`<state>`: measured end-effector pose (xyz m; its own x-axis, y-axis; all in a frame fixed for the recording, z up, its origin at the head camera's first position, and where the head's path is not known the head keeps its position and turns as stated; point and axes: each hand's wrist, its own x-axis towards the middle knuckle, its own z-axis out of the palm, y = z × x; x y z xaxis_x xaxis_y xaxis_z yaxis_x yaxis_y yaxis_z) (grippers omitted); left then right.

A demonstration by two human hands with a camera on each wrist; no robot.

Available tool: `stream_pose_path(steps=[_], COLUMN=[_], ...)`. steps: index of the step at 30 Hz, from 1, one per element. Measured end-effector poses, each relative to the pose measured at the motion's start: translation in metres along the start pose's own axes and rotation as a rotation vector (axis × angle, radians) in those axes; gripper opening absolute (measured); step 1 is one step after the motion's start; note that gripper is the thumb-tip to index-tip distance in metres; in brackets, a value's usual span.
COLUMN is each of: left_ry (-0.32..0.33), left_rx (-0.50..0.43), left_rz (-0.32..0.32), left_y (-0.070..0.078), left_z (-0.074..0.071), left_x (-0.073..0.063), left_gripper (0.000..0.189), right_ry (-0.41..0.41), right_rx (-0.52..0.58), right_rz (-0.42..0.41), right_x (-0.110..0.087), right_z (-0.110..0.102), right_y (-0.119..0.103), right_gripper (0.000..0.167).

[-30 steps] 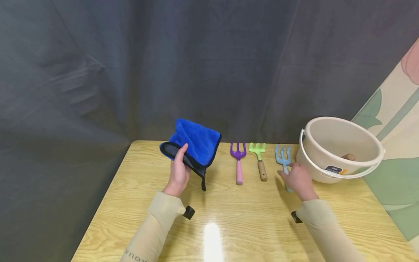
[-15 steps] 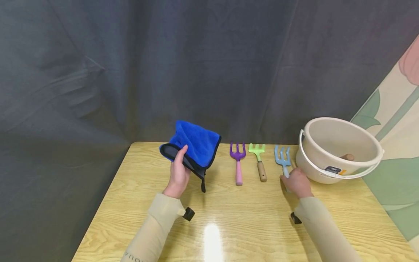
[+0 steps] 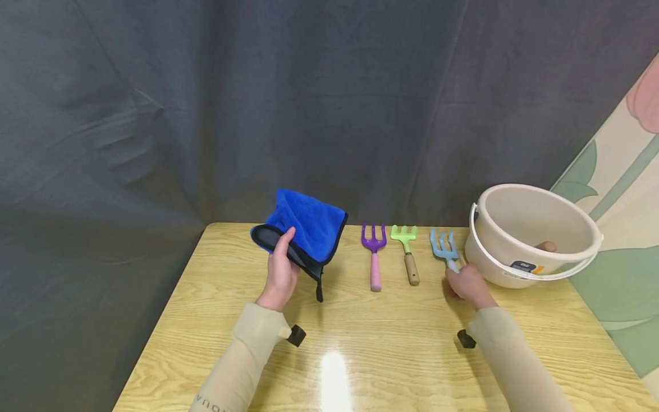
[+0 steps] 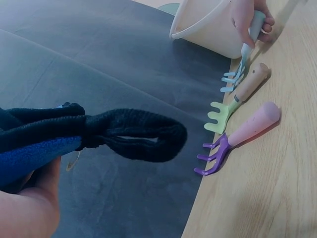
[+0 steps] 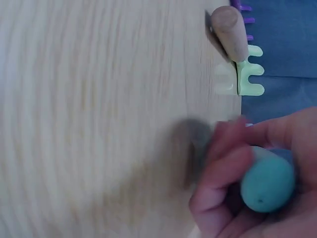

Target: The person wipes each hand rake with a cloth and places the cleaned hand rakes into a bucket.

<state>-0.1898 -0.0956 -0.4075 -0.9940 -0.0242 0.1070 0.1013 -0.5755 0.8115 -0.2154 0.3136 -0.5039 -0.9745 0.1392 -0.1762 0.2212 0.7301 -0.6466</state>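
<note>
Right hand (image 3: 469, 284) grips pale-blue three-pronged fork (image 3: 445, 254), left hand (image 3: 281, 276) grips blue plush cloth (image 3: 311, 224); prob pickup step, next move needs steady lift.

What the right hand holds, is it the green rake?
No, the right hand grips the blue fork; the green rake lies untouched.

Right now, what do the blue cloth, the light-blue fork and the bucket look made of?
Blue cloth: plush fabric, perhaps microfibre; fuzzy pile shows.
Light-blue fork: smooth, evenly coloured; plastic or painted metal, can't tell which.
Bucket: likely moulded plastic; smooth, satin finish, thick rounded rim.
</note>
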Motion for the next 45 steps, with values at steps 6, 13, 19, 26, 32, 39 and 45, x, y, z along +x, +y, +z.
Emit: stream_pose_path(steps=[6,13,19,26,32,39,45], left_ry=[-0.003,0.012,0.012,0.002,0.002,0.004,0.025], left_rx=[0.000,-0.006,-0.007,0.007,0.001,-0.003,-0.010], left_rz=[-0.001,0.002,0.007,-0.007,-0.007,0.001,-0.001], left_y=[0.000,0.002,0.002,0.002,0.002,0.003,0.003], left_z=[0.000,0.001,0.000,-0.001,-0.001,-0.001,-0.001], left_x=[0.000,-0.001,-0.001,-0.002,-0.002,-0.002,-0.002], left_gripper=[0.054,0.054,0.052,0.053,0.053,0.052,0.049], right_ry=[-0.002,0.004,0.020,0.012,0.001,0.008,-0.006], right_rx=[0.132,0.137,0.182,0.236,0.234,0.224,0.231], right_rz=[0.000,-0.027,-0.059,-0.098,-0.124,-0.137,-0.143], right_x=[-0.001,-0.005,-0.012,-0.022,-0.028,-0.035,-0.041], right_z=[0.004,0.005,0.004,-0.002,-0.007,-0.010,-0.012], right_y=[0.003,-0.004,-0.017,-0.032,-0.043,-0.056,-0.067], right_gripper=[0.032,0.033,0.031,0.030,0.030,0.032,0.037])
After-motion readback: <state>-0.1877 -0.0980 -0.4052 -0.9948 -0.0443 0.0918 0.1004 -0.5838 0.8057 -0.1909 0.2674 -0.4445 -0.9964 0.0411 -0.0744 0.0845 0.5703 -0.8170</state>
